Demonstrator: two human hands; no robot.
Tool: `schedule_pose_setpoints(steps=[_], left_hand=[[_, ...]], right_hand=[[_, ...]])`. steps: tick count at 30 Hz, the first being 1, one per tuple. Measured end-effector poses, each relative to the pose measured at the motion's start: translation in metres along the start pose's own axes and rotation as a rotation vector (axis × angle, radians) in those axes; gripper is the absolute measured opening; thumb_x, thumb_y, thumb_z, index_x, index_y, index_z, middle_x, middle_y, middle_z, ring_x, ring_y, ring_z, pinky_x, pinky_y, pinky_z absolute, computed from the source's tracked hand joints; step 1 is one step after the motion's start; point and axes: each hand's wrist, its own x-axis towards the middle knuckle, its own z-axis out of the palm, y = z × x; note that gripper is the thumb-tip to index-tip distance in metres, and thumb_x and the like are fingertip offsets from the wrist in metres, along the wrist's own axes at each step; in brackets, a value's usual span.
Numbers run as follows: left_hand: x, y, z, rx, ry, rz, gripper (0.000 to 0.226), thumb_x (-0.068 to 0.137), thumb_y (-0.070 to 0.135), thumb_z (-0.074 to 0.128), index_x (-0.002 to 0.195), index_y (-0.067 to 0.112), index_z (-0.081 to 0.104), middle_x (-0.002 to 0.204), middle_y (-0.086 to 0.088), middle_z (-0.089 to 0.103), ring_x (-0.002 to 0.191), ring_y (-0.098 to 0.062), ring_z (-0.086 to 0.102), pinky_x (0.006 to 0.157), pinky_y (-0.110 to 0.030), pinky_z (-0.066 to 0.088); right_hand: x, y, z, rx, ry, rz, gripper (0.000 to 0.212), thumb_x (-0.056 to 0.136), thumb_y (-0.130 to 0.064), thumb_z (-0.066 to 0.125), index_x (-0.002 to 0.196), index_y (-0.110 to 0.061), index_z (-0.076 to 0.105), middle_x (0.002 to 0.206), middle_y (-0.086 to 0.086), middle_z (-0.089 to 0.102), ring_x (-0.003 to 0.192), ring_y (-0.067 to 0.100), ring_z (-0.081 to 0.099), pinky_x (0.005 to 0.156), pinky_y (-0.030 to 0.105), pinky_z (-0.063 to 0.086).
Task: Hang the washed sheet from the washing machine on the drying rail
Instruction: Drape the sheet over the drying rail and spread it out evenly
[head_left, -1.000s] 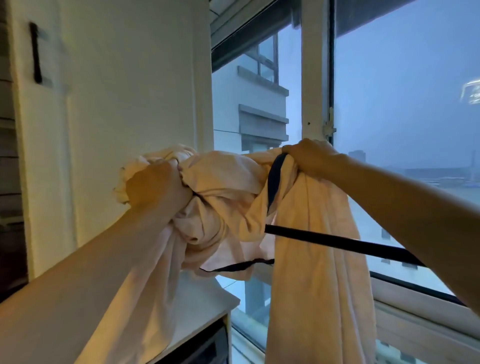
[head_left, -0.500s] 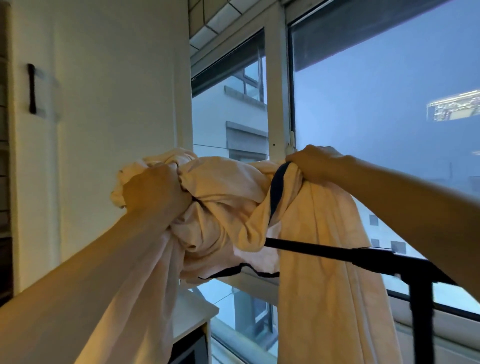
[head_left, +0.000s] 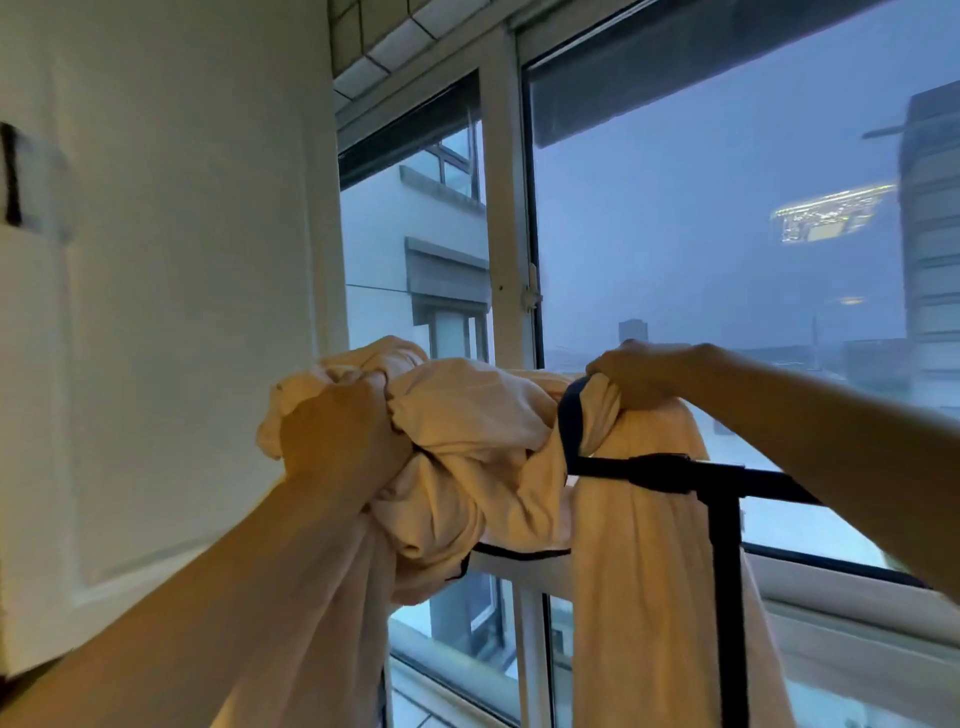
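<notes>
A cream sheet (head_left: 483, 421) with dark trim hangs bunched and twisted between my two raised hands. My left hand (head_left: 337, 431) grips a wad of it at the left. My right hand (head_left: 639, 374) grips its edge by the dark trim, above the black drying rail (head_left: 670, 473). One length of the sheet falls down over the rail's left end, hiding that end. The rail's black upright (head_left: 727, 597) stands just right of the hanging fabric.
A white wall (head_left: 171, 260) stands close on the left. Large windows with a white frame (head_left: 506, 260) fill the far side behind the rail, with a sill (head_left: 831, 613) below.
The view has tilted upward and shifted right, so the rail's upright came into sight. Both hands keep their grips on the sheet, held at about the same height above the rail.
</notes>
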Motion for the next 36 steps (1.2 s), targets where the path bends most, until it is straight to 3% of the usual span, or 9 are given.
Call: schedule_pose_setpoints(steps=[5, 10, 14, 17, 22, 25, 27, 31, 36], left_hand=[[-0.007, 0.006, -0.019, -0.129, -0.021, 0.027, 0.049, 0.091, 0.045, 0.043, 0.128, 0.015, 0.053, 0.122, -0.012, 0.06, 0.105, -0.033, 0.059, 0.08, -0.038, 0.048], [-0.036, 0.025, -0.023, -0.139, -0.161, 0.084, 0.056, 0.09, 0.05, 0.034, 0.13, 0.016, 0.049, 0.13, -0.009, 0.055, 0.117, -0.03, 0.052, 0.093, -0.042, 0.046], [-0.058, 0.04, -0.012, -0.121, -0.256, 0.116, 0.054, 0.095, 0.045, 0.037, 0.14, 0.016, 0.037, 0.144, -0.007, 0.042, 0.132, -0.025, 0.039, 0.108, -0.037, 0.032], [-0.074, 0.053, -0.008, -0.1, -0.302, 0.161, 0.06, 0.094, 0.046, 0.037, 0.146, 0.017, 0.027, 0.151, -0.006, 0.032, 0.132, -0.024, 0.039, 0.103, -0.034, 0.038], [-0.094, 0.078, -0.008, -0.21, -0.384, 0.103, 0.065, 0.093, 0.047, 0.043, 0.148, 0.02, 0.023, 0.152, -0.004, 0.03, 0.133, -0.025, 0.037, 0.1, -0.034, 0.04], [-0.096, 0.083, -0.016, -0.252, -0.391, 0.019, 0.059, 0.095, 0.042, 0.043, 0.146, 0.018, 0.027, 0.149, -0.007, 0.035, 0.133, -0.026, 0.038, 0.104, -0.035, 0.036], [-0.095, 0.082, -0.02, -0.249, -0.355, -0.036, 0.051, 0.093, 0.038, 0.046, 0.139, 0.016, 0.039, 0.133, -0.012, 0.052, 0.117, -0.029, 0.052, 0.091, -0.038, 0.045], [-0.093, 0.075, -0.028, -0.221, -0.269, -0.075, 0.03, 0.085, 0.034, 0.048, 0.11, 0.018, 0.055, 0.083, -0.006, 0.063, 0.075, -0.026, 0.061, 0.062, -0.035, 0.048], [-0.091, 0.073, -0.031, -0.225, -0.207, -0.097, 0.035, 0.091, 0.036, 0.045, 0.117, 0.015, 0.055, 0.098, -0.009, 0.064, 0.089, -0.028, 0.061, 0.075, -0.039, 0.051]], right_hand=[[-0.044, 0.017, -0.013, 0.143, 0.178, 0.159, 0.014, 0.097, -0.023, 0.044, 0.109, -0.026, 0.048, 0.1, 0.003, 0.059, 0.088, 0.02, 0.058, 0.079, 0.032, 0.051], [-0.081, 0.019, 0.002, 0.188, 0.025, 0.251, 0.025, 0.083, -0.027, 0.059, 0.104, -0.028, 0.045, 0.102, 0.004, 0.058, 0.09, 0.027, 0.059, 0.078, 0.039, 0.052], [-0.113, 0.019, 0.011, 0.662, -0.265, 0.398, 0.021, 0.083, -0.024, 0.063, 0.098, -0.023, 0.049, 0.088, 0.003, 0.05, 0.074, 0.022, 0.054, 0.049, 0.031, 0.05], [-0.131, 0.016, -0.003, 1.058, -0.312, 0.397, 0.019, 0.077, -0.026, 0.064, 0.09, -0.016, 0.055, 0.081, 0.007, 0.055, 0.065, 0.019, 0.052, 0.056, 0.026, 0.045], [-0.125, -0.007, -0.01, 0.839, -0.236, 0.189, 0.046, 0.083, -0.034, 0.07, 0.123, -0.033, 0.048, 0.122, -0.002, 0.06, 0.104, 0.023, 0.061, 0.08, 0.034, 0.054], [-0.12, -0.025, 0.004, 0.71, -0.308, 0.114, 0.078, 0.078, -0.027, 0.074, 0.139, -0.03, 0.026, 0.12, 0.006, 0.053, 0.095, 0.022, 0.059, 0.083, 0.039, 0.055], [-0.118, -0.037, 0.011, 0.617, -0.246, 0.07, 0.082, 0.076, -0.025, 0.076, 0.138, -0.024, 0.022, 0.113, 0.01, 0.052, 0.093, 0.023, 0.055, 0.081, 0.039, 0.053], [-0.115, -0.052, 0.013, 0.547, -0.045, -0.032, 0.052, 0.085, -0.028, 0.066, 0.125, -0.01, 0.037, 0.108, 0.013, 0.053, 0.093, 0.025, 0.054, 0.072, 0.027, 0.044], [-0.116, -0.042, 0.002, 0.523, 0.026, -0.055, 0.018, 0.097, -0.028, 0.047, 0.094, -0.013, 0.056, 0.095, 0.01, 0.061, 0.084, 0.024, 0.057, 0.069, 0.027, 0.041]])
